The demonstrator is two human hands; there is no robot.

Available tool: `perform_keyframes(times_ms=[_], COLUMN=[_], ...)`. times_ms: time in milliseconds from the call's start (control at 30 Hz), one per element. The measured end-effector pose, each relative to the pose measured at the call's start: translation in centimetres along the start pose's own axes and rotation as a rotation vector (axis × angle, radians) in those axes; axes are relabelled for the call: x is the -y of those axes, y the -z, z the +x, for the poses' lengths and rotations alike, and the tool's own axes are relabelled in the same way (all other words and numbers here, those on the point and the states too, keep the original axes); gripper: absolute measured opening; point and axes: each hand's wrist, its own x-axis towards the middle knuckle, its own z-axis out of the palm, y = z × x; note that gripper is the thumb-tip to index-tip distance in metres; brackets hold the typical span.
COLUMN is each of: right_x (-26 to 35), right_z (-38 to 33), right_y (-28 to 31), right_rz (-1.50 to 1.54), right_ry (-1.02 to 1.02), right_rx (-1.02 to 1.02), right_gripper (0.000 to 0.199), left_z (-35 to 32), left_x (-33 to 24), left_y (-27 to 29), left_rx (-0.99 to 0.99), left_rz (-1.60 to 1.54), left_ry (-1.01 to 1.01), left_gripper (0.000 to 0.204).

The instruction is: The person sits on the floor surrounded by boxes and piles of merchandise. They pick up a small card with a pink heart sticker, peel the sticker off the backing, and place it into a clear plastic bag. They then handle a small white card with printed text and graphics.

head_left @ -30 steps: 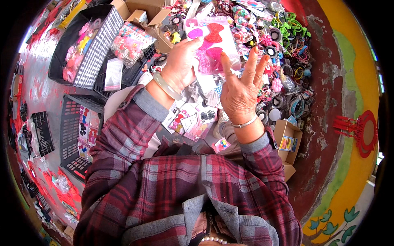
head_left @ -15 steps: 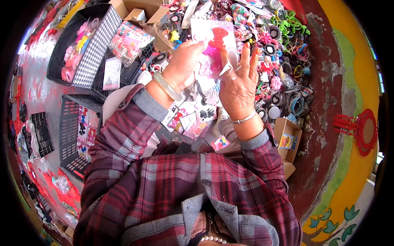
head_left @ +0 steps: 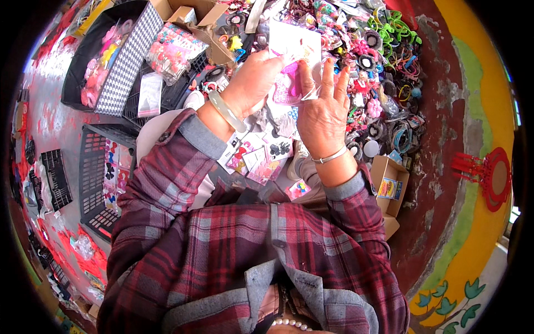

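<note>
My left hand (head_left: pixel 253 83), wearing a pale bangle, grips the left edge of a white hair-bow card (head_left: pixel 293 42) in clear plastic. A pink glittery bow (head_left: pixel 288 88) shows on the lower part of the card. My right hand (head_left: pixel 325 111), with a silver bangle, is at the card's lower right. Its index finger lies over the card's edge and the plastic bunches at its base, while the other fingers stretch away. The right thumb is mostly hidden. Below my hands, several small cards with bows (head_left: pixel 256 158) lie near my feet.
A heap of hair accessories (head_left: pixel 367 83) spreads ahead and right. At left stand a houndstooth-patterned box (head_left: pixel 125 61) and a black plastic crate (head_left: pixel 92 178). An open cardboard box (head_left: pixel 192 14) sits at the back, a smaller carton (head_left: pixel 389 189) at right beside the painted wall.
The card has shifted slightly right and up in my hands. A red glittery bow seen on its upper part before no longer shows; that area now looks white.
</note>
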Motion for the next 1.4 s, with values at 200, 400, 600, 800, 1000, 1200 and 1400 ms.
perform_keyframes(times_ms=[200, 400, 600, 800, 1000, 1200, 1400], right_x=[0.4, 0.0, -0.7, -0.6, -0.1, 0.0, -0.1], right_z=[0.2, 0.0, 0.2, 0.2, 0.5, 0.4, 0.2], right_y=[0.7, 0.2, 0.3, 0.2, 0.6, 0.7, 0.2], right_rz=[0.029, 0.044, 0.098, 0.091, 0.174, 0.185, 0.174], right_ry=[-0.034, -0.022, 0.062, 0.048, 0.118, 0.106, 0.065], right_rx=[-0.025, 0.017, -0.042, -0.050, -0.068, -0.081, -0.094], right_gripper=[0.053, 0.050, 0.056, 0.058, 0.060, 0.058, 0.056], left_z=[0.1, -0.2, -0.1, 0.1, 0.2, 0.0, -0.8], left_x=[0.2, -0.2, -0.4, -0.4, -0.3, -0.7, -1.2], left_y=[-0.1, -0.7, -0.3, 0.0, 0.4, -0.1, -0.7], left_rx=[-0.094, -0.090, -0.119, -0.129, -0.134, -0.075, -0.039], left_rz=[-0.046, -0.046, -0.057, -0.098, 0.035, 0.067, -0.110], left_ry=[-0.009, -0.023, 0.004, 0.029, -0.028, -0.009, 0.077], left_gripper=[0.021, 0.019, 0.018, 0.018, 0.024, 0.022, 0.020])
